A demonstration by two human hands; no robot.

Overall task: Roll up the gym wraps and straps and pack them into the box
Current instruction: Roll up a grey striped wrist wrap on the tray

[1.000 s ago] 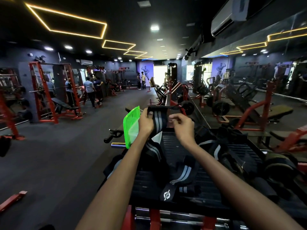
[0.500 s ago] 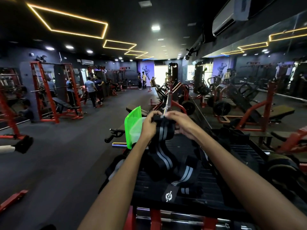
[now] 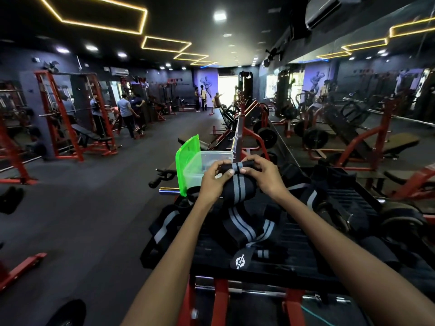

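The wrap [image 3: 237, 184], black with grey stripes, sits pinched at its rolled end between your left hand [image 3: 215, 178] and right hand [image 3: 263, 176], both closed on the roll, held just in front of the clear box [image 3: 207, 158]. Its loose tail hangs below your grip onto the bench [image 3: 294, 243]. Slacken either thumb and the coil will likely spring open; a skewed turn would let it cone out sideways. The tail lies tangled among other straps [image 3: 313, 198] under your hands, so pulling could drag them along. Beyond your left hand the green lid [image 3: 187, 161] stands upright on the box's far side, leaving the mouth open.
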